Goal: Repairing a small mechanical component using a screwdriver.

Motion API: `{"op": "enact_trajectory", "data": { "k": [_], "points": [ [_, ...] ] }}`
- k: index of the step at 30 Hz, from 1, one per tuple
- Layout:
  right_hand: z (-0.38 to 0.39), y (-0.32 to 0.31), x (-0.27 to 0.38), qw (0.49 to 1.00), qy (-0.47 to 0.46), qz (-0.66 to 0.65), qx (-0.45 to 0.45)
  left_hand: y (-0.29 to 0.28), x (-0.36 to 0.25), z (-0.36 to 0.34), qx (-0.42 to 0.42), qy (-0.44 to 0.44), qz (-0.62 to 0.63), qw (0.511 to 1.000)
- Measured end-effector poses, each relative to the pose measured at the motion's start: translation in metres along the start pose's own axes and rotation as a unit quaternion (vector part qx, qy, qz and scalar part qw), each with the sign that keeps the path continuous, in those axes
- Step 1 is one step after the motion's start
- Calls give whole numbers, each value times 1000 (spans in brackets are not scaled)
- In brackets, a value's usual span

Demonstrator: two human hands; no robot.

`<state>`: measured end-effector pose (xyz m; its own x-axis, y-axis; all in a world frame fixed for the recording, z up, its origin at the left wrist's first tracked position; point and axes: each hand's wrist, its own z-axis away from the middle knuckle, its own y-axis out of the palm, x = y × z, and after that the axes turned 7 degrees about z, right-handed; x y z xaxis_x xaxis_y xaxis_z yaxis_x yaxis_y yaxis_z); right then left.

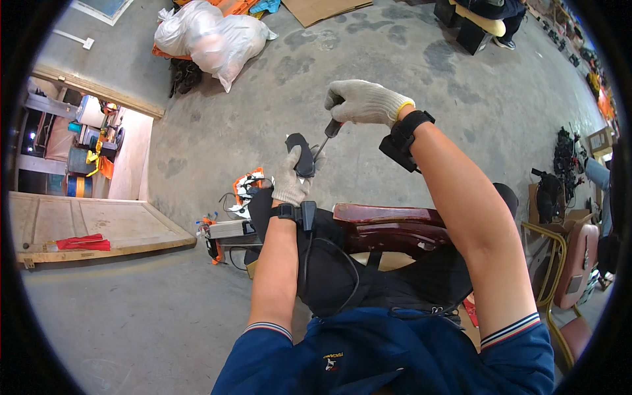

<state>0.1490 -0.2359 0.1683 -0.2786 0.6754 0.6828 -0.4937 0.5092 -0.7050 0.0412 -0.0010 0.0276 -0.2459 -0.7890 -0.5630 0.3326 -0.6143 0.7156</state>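
Both my hands wear pale knitted gloves. My left hand [288,182] is closed around an oblong black object [301,153], held out in front of my knees; its exact kind is not clear. Higher up and to the right, my right hand [366,103] is closed around the dark handle of a screwdriver [334,129]. The screwdriver's thin shaft slants down and left to the near right side of the black object. Whether its tip touches the object or a screw is too small to tell.
A dark red wooden stool or seat [388,227] stands at my legs. Left of my knees are a metal case [227,228] with cables and an orange-white bundle [248,187]. White bags [220,43] lie far left, an open wooden door [99,227] is at left, chairs [576,263] at right.
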Motion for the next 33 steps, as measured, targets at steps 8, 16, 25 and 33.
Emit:
{"op": "enact_trajectory", "data": {
  "k": [8,16,25,33],
  "points": [
    [-3,-6,8,993,83,36,78,1,0,-1,-9,-16,-5,1000],
    [6,2,3,997,-36,51,-52,2,1,1,-11,5,-17,1000],
    [-1,-2,-2,999,19,31,14,4,1,1,-20,5,0,1000],
    [1,-2,9,996,86,24,7,7,0,3,-7,13,-5,1000]
  ]
}}
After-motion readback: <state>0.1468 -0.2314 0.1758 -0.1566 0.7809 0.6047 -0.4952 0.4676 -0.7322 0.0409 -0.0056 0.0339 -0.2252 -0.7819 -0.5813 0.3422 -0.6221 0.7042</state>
